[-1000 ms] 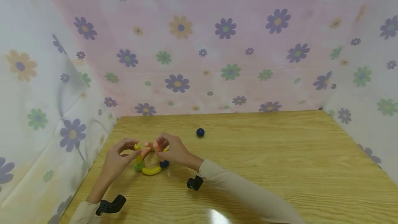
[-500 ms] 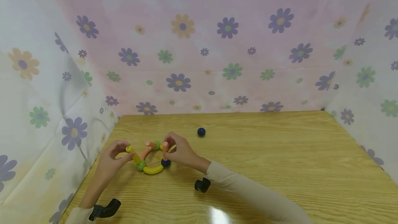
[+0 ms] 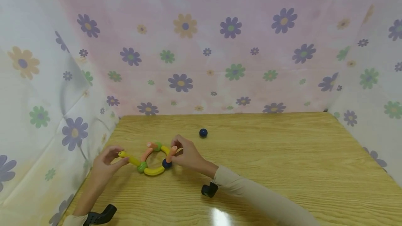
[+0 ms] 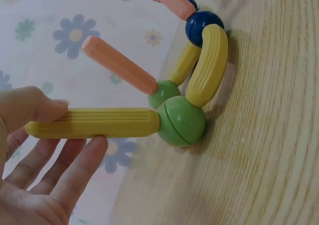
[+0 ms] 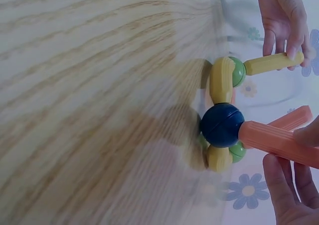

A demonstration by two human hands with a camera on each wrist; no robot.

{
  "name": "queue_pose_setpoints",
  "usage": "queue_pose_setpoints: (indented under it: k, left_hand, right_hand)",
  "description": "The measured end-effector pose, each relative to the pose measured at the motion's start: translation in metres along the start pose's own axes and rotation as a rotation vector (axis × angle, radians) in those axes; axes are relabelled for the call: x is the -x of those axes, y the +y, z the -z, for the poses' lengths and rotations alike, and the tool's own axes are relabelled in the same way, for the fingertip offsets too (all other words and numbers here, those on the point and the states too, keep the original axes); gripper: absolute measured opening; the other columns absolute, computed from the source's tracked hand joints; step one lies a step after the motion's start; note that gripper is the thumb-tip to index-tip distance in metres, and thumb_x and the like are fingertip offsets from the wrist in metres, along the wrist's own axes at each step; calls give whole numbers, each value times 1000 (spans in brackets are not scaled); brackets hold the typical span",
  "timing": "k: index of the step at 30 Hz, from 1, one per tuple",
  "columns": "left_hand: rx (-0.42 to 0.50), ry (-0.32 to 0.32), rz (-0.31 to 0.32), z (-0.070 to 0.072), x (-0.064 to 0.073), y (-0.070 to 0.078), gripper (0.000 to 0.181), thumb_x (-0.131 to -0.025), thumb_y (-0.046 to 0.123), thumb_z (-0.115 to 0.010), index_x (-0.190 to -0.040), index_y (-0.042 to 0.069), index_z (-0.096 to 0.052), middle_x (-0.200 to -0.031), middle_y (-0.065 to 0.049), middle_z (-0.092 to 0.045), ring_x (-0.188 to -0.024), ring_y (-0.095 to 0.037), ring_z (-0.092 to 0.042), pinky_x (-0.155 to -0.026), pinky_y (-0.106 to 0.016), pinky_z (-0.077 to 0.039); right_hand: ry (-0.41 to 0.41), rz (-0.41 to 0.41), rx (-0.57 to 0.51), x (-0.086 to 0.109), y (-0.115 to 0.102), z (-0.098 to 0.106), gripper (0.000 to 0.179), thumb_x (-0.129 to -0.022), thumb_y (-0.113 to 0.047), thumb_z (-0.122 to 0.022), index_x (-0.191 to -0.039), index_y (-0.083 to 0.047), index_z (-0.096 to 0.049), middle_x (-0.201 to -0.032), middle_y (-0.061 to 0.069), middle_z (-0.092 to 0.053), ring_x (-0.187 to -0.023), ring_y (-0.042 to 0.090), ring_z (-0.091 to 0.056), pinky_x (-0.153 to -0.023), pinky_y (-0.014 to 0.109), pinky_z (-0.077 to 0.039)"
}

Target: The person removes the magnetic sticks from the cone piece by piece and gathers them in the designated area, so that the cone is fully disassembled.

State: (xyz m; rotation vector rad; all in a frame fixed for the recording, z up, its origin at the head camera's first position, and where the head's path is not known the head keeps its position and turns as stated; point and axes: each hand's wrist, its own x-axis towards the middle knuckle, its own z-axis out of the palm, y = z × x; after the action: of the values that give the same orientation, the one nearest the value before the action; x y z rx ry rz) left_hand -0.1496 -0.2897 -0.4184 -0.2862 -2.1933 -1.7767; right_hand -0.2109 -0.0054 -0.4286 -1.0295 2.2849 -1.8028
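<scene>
A ring of curved rods and balls, apparently a magnetic building toy, lies on the table. My left hand pinches the upper end of a straight yellow rod, which leans outward from a green ball. Between thumb and fingers, my right hand holds a straight orange rod joined to a dark blue ball. A second orange rod rises untouched from the farther green ball. Curved yellow rods and a curved orange rod link the balls.
A loose dark blue ball sits on the wooden table beyond the ring. Flower-patterned cloth hangs behind the table and along both sides. The left cloth wall is close to my left hand.
Both hands have moved apart. The yellow rod has tilted down to the left and the held orange rod has tipped to the right, while the ring stays in nearly the same place.
</scene>
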Motion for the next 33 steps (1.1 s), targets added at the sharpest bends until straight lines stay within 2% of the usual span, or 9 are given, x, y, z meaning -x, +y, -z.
queue_pose_setpoints:
  k: [5, 8, 11, 14, 16, 21, 27, 30, 33]
  left_hand:
    - [95, 16, 28, 7, 3, -3, 28, -79, -16, -66, -104, -5, -57, -101, 0, -57, -90, -8, -61, -71, -25, -54]
    - [98, 25, 47, 12, 6, -3, 27, -80, -15, -66, -104, -6, -57, -102, -2, -58, -91, -8, -62, -71, -27, -55]
    - [38, 37, 68, 16, 9, -3, 26, -80, -11, -69, -103, -3, -59, -103, -2, -58, -94, -7, -61, -73, -22, -53]
    - [-23, 26, 86, 20, 13, -2, 26, -80, -8, -70, -103, -1, -60, -105, 0, -57, -98, -5, -60, -75, -16, -51]
    - [-76, 12, 85, 22, 14, -2, 27, -80, -6, -71, -104, -3, -59, -106, 1, -57, -100, -3, -58, -80, -14, -48]
    - [-141, -26, 23, 28, 17, -3, 24, -79, -10, -70, -102, -5, -61, -101, 0, -60, -98, -2, -58, -87, -10, -42]
    - [-127, -105, -44, 34, 19, -8, 25, -76, -18, -68, -99, -13, -59, -96, 6, -65, -92, -3, -62, -79, -15, -48]
    - [-195, -134, -60, 35, 20, -10, 26, -74, -18, -69, -98, -15, -60, -96, 7, -66, -90, -2, -62, -77, -16, -50]
    - [-310, -150, -1, 36, 22, -11, 26, -74, -10, -74, -98, -10, -63, -95, 2, -68, -87, -2, -62, -72, -19, -52]
  right_hand:
    - [-8, 0, 6, 4, 4, 3, 20, -83, 3, -67, -96, -3, -52, -91, 6, -54, -81, 18, -56, -69, 27, -52]
    - [-22, 14, 20, 8, 8, 7, 16, -83, 5, -66, -93, -1, -55, -90, 7, -55, -73, 21, -49, -63, 24, -45]
    - [-35, 31, 42, 10, 12, 10, 13, -83, 5, -64, -89, -4, -57, -87, 7, -55, -67, 17, -41, -60, 24, -35]
    - [-47, 21, 66, 13, 13, 13, 14, -82, 6, -64, -86, -6, -59, -83, 6, -55, -65, 13, -37, -58, 22, -32]
    - [-59, 4, 88, 15, 14, 15, 13, -81, 6, -64, -86, -6, -61, -84, 7, -56, -66, 15, -38, -58, 21, -34]
    - [-90, -33, 144, 21, 17, 18, 10, -83, 3, -66, -87, -6, -64, -89, 4, -59, -74, 15, -49, -62, 21, -41]
    - [-113, -47, 197, 27, 21, 22, 13, -82, 2, -69, -88, -10, -67, -90, 0, -62, -78, 11, -56, -65, 23, -48]
    - [-137, -67, 232, 29, 23, 23, 15, -81, 1, -70, -88, -12, -67, -88, -1, -62, -74, 9, -55, -64, 23, -48]
    - [-171, -98, 259, 30, 23, 24, 14, -82, -1, -71, -88, -13, -67, -85, -3, -62, -71, 9, -56, -62, 22, -49]
